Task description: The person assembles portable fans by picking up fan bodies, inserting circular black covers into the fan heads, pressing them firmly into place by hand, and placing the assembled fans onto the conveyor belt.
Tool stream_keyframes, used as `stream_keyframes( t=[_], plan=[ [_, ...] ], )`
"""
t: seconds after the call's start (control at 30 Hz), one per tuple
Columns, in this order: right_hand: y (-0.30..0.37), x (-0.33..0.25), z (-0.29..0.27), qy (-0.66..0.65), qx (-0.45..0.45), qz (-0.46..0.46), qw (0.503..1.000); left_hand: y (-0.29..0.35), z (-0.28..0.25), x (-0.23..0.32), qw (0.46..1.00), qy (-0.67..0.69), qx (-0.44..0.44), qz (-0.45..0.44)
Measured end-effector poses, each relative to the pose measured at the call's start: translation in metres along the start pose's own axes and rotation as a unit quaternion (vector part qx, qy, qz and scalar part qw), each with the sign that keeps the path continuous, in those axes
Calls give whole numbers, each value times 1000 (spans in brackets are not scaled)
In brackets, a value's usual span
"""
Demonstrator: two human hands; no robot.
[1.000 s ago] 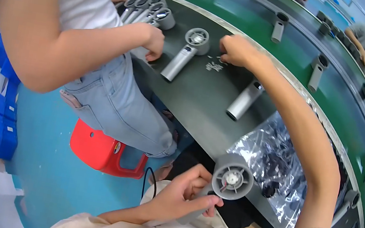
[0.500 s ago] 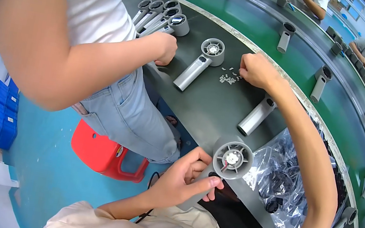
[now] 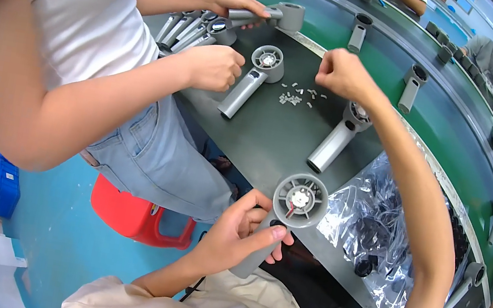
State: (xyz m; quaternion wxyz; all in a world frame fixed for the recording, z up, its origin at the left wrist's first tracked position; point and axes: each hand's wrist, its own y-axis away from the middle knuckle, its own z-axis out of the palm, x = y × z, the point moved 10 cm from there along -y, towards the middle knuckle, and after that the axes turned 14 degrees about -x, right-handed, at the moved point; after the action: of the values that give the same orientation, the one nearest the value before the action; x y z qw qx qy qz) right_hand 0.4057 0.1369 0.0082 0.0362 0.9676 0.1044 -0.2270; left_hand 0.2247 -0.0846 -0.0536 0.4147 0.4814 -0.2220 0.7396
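My left hand is wrapped round the grey handle of a handheld fan. The fan's round head faces up, with its ring, spokes and a short red wire showing. Over the far side of the table, my right hand is closed, fingertips pressed together. Whatever it may hold is too small or hidden. Just left of it lie small white pieces, some bunched and some scattered. A second handheld fan rests left of these pieces. A third fan lies beneath my right forearm, its head partly covered.
At left, a co-worker's hand holds a grey fan above the table, near several fans in a row. Clear bags of black parts lie at right. Beyond runs a green conveyor carrying fans. A red stool stands below left.
My right hand has drawn a little away from the white pieces, still closed. The co-worker's far hand has brought a grey fan rightward over the table. My left hand keeps its hold.
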Motion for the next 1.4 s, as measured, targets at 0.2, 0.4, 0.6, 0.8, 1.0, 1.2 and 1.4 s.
stream_keyframes(
  t=[0.2, 0.4, 0.6, 0.8, 1.0, 1.2, 1.4],
  plan=[
    [58, -18, -60, -169, 23, -91, 981, -21, -1, 3, 999, 49, -21, -5],
    [223, -71, -72, -247, 91, 11, 965, -43, 34, 2, 996, 29, -80, 5],
    [304, -99, -32, -237, 232, 36, 943, -50, 62, -17, 991, -7, -130, -40],
    [312, -110, -19, -72, 282, 36, 956, -59, 70, -16, 989, -37, -138, -27],
    [309, -113, -17, 41, 342, 36, 938, -62, 65, -13, 990, -71, -121, -28],
    [301, -118, -9, 129, 331, 57, 933, -69, 60, -12, 992, -60, -105, -30],
    [300, -109, -15, 97, 358, 90, 924, -76, 61, -7, 988, -110, -108, -32]
  ],
)
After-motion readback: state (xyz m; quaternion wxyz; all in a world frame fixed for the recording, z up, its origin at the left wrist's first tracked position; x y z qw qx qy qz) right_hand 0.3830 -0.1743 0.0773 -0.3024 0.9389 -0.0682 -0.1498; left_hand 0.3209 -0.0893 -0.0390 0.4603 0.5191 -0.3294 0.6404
